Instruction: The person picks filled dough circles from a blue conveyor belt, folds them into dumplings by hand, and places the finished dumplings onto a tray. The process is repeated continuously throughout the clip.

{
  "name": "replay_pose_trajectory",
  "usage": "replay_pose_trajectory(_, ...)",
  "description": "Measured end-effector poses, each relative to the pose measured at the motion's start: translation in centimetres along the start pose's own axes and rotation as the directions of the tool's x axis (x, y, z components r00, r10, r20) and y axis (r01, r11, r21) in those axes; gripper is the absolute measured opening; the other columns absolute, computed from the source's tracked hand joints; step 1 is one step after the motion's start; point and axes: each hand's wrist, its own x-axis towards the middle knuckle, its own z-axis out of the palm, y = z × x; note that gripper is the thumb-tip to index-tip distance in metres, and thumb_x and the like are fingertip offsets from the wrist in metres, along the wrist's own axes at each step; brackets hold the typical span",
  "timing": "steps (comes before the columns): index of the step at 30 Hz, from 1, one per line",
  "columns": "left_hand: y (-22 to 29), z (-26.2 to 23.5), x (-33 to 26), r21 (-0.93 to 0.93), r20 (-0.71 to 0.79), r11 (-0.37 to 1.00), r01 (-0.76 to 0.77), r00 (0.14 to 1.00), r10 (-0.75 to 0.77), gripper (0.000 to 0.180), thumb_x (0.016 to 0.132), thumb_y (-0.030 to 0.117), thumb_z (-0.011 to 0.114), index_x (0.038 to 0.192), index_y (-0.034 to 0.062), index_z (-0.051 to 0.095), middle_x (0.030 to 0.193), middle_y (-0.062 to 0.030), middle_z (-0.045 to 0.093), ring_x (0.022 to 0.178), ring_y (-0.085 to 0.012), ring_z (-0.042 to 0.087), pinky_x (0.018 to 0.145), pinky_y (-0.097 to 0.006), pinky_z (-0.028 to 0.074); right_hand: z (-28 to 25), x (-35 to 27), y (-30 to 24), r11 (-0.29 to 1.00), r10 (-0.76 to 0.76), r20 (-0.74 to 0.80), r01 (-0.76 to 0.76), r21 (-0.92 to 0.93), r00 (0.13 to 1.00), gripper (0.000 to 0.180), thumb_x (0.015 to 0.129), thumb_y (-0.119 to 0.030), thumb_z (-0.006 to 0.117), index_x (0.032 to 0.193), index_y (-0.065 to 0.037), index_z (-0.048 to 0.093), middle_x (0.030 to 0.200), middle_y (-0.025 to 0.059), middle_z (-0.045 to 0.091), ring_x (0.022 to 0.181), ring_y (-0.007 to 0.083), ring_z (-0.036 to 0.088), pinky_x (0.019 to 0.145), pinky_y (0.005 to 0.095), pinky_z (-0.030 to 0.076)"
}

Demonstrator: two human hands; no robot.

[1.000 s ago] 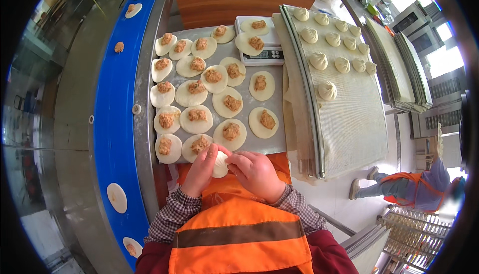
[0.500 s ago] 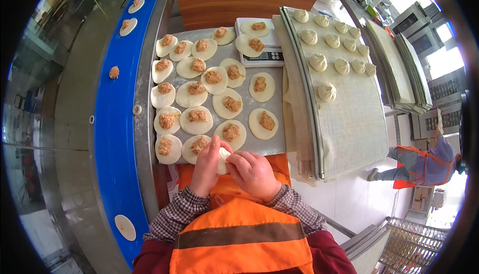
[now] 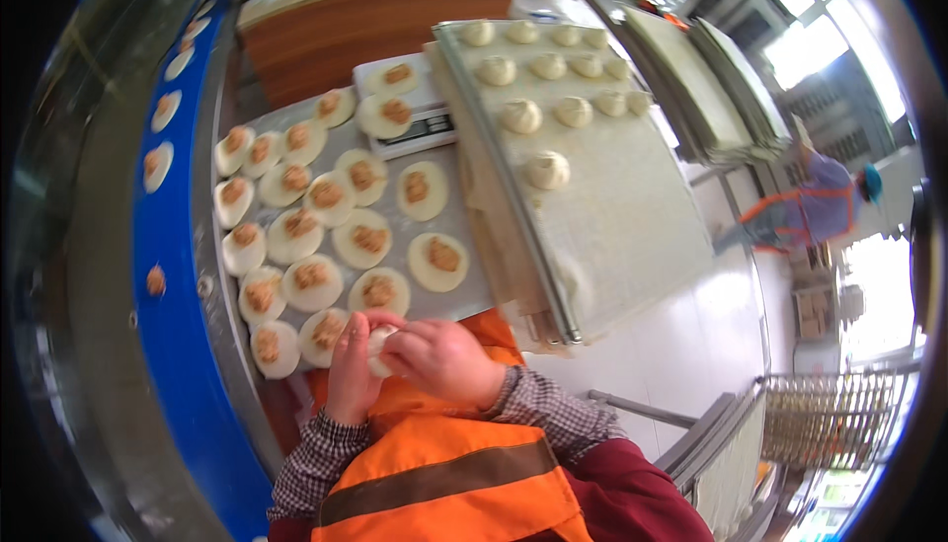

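Between my two hands, above the near edge of the metal table, is a bun of white dough, largely covered by fingers. My left hand cups it from the left. From the right, the bent fingers of my right hand pinch its top. Any filling inside the bun is hidden. Just beyond my hands lie several flat dough rounds, each topped with pinkish-orange filling, among them a dough round with filling. Finished pleated buns, such as the nearest bun, sit in rows on the mesh tray to the right.
Along the left runs a blue conveyor belt carrying dough rounds and a lump of filling. A digital scale with dough rounds on it stands behind the table. Another person in an orange apron is at far right, near stacked trays.
The view has swung to the right, so the table and tray appear farther left and tilted. Both hands stay on the bun. Belt pieces have moved nearer; the other person has shifted.
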Motion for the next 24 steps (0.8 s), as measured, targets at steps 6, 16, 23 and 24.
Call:
replay_pose_trajectory(6, 1.1, 3.7, 1.5, 0.013, 0.125, 1.000, 0.005, 0.992, -0.006, 0.048, 0.099, 0.048, 0.037, 0.101, 0.0037, 0.056, 0.088, -0.0049, 0.059, 0.082, -0.0127, 0.060, 0.068, -0.026, 0.051, -5.3, 0.6, -1.5, 0.989, 0.144, -0.076, -0.147, -0.030, 0.987, 0.055, 0.074, -0.017, 0.069, 0.123, -0.007, 0.048, 0.116, 0.0125, 0.055, 0.076, 0.0294, 0.062, 0.065, 0.0375, 0.052)
replay_pose_trajectory(16, 1.2, 15.4, 4.3, 0.015, 0.276, 0.976, -0.219, 0.939, 0.206, 0.070, 0.094, 0.063, 0.030, 0.129, 0.0042, 0.044, 0.109, -0.0107, 0.061, 0.103, -0.0209, 0.058, 0.091, -0.035, 0.045, -18.1, -0.8, 4.0, 0.909, 0.414, -0.203, -0.394, 0.136, 0.887, 0.044, 0.072, -0.005, 0.073, 0.114, -0.007, 0.057, 0.111, 0.0076, 0.058, 0.082, 0.0177, 0.064, 0.062, 0.0290, 0.053)
replay_pose_trajectory(23, 1.7, 2.9, 1.5, 0.229, 0.313, 0.973, -0.001, 0.947, -0.072, 0.065, 0.097, 0.058, 0.026, 0.108, 0.0012, 0.056, 0.099, -0.0116, 0.064, 0.091, -0.0209, 0.063, 0.082, -0.034, 0.050, -24.6, -0.5, 17.5, 0.798, 0.549, -0.332, -0.599, -0.065, 0.767, 0.037, 0.076, 0.000, 0.069, 0.111, -0.003, 0.058, 0.106, 0.0088, 0.058, 0.080, 0.0135, 0.062, 0.065, 0.0263, 0.052)
replay_pose_trajectory(24, 1.9, 0.8, 0.3, 0.233, 0.228, 0.972, -0.008, 0.973, -0.046, 0.063, 0.098, 0.056, 0.026, 0.108, 0.0012, 0.056, 0.099, -0.0114, 0.064, 0.090, -0.0201, 0.063, 0.081, -0.033, 0.050, -23.5, -0.5, 19.2, 0.823, 0.548, -0.305, -0.567, 0.031, 0.779, 0.038, 0.077, -0.002, 0.068, 0.113, -0.004, 0.057, 0.110, 0.0080, 0.059, 0.078, 0.0135, 0.063, 0.068, 0.0271, 0.052)
